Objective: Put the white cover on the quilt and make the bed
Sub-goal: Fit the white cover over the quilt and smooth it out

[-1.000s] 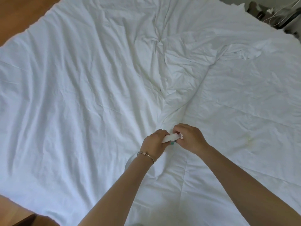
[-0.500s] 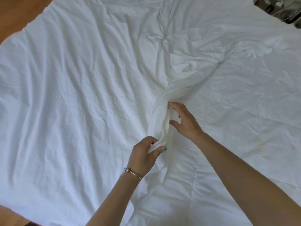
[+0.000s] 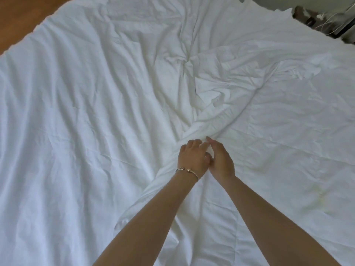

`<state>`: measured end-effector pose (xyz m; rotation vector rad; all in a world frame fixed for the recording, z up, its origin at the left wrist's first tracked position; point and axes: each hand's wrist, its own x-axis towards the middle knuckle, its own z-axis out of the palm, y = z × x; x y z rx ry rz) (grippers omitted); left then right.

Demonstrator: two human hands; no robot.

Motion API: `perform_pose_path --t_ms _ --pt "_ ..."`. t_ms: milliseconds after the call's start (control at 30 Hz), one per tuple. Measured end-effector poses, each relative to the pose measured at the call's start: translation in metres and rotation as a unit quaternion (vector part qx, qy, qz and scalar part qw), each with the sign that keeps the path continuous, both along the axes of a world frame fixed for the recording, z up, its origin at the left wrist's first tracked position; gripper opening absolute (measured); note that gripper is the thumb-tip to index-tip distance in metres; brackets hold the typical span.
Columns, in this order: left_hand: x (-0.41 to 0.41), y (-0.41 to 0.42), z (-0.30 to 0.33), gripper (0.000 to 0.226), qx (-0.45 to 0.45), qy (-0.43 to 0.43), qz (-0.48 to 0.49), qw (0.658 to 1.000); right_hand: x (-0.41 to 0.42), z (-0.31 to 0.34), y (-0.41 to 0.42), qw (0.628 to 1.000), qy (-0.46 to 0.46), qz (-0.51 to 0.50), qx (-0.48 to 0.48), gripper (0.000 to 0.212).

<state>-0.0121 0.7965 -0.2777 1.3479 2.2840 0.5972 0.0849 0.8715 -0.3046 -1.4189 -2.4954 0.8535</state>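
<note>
Both hands meet on a raised fold of the crumpled white fabric cover (image 3: 221, 120). Left hand (image 3: 193, 157) grips it with curled fingers; right hand (image 3: 221, 160) pinches it alongside.

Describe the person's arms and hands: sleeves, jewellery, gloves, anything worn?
Both forearms are bare, with no sleeves in view and no gloves. The left hand has a thin gold-coloured bangle at the wrist, with small beads at its open ends. The right hand and wrist show nothing worn. No rings visible.
</note>
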Motion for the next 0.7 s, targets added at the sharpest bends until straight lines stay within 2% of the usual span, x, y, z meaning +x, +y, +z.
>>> perform_pose_path --t_ms 67,133,167,233,267,300,367,400,433,467,500,533,567,600,633,700 --pt "-0.013 0.04 -0.023 0.057 -0.016 0.013 -0.01 1.0 -0.015 0.002 0.032 0.997 0.046 -0.041 -0.047 0.067" --pt "-0.028 0.073 -0.046 0.071 -0.061 0.07 -0.061 0.994 -0.023 0.001 0.066 0.985 0.061 -0.088 -0.135 0.083" --pt "-0.036 0.088 -0.056 0.068 -0.077 0.102 -0.098 0.987 -0.023 -0.003 0.08 0.983 0.056 -0.083 -0.156 0.087" --pt "-0.052 0.111 -0.061 0.041 -0.062 0.129 -0.145 0.979 -0.021 -0.01 0.097 0.987 0.043 -0.047 -0.144 0.085" --pt "-0.063 0.119 -0.059 0.031 -0.006 0.08 -0.109 0.991 -0.021 -0.013 0.101 0.989 0.06 -0.043 -0.129 0.081" --pt "-0.077 0.123 -0.056 0.026 0.059 0.015 -0.021 0.998 -0.022 -0.016 0.102 0.988 0.089 -0.051 -0.115 0.076" --pt "-0.122 0.124 -0.05 0.028 0.111 -0.053 0.2 0.972 -0.025 -0.022 0.1 0.983 0.155 -0.074 -0.068 0.076" --pt "-0.145 0.123 -0.049 0.028 0.071 -0.055 0.291 0.952 -0.027 -0.024 0.1 0.979 0.178 -0.082 -0.045 0.078" --pt "-0.162 0.118 -0.049 0.028 -0.014 -0.029 0.351 0.936 -0.029 -0.026 0.1 0.978 0.189 -0.082 -0.038 0.079" --pt "-0.169 0.113 -0.047 0.03 -0.07 0.037 0.37 0.926 -0.032 -0.027 0.1 0.98 0.182 -0.073 -0.045 0.077" --pt "-0.169 0.114 -0.046 0.031 -0.054 0.098 0.355 0.928 -0.035 -0.031 0.102 0.984 0.159 -0.055 -0.061 0.072" --pt "-0.163 0.117 -0.046 0.03 0.036 0.132 0.309 0.941 -0.038 -0.036 0.102 0.988 0.129 -0.032 -0.083 0.067" --pt "-0.149 0.119 -0.046 0.028 0.124 0.138 0.228 0.956 -0.041 -0.041 0.102 0.989 0.1 -0.006 -0.109 0.064" --pt "-0.132 0.119 -0.049 0.027 0.166 0.146 0.137 0.966 -0.044 -0.046 0.099 0.988 0.076 0.018 -0.131 0.062" --pt "-0.116 0.118 -0.054 0.028 0.156 0.155 0.068 0.973 -0.047 -0.05 0.095 0.987 0.063 0.031 -0.147 0.062" --pt "-0.097 0.116 -0.073 0.038 0.071 0.177 0.046 0.981 -0.052 -0.058 0.088 0.983 0.086 0.012 -0.16 0.061"
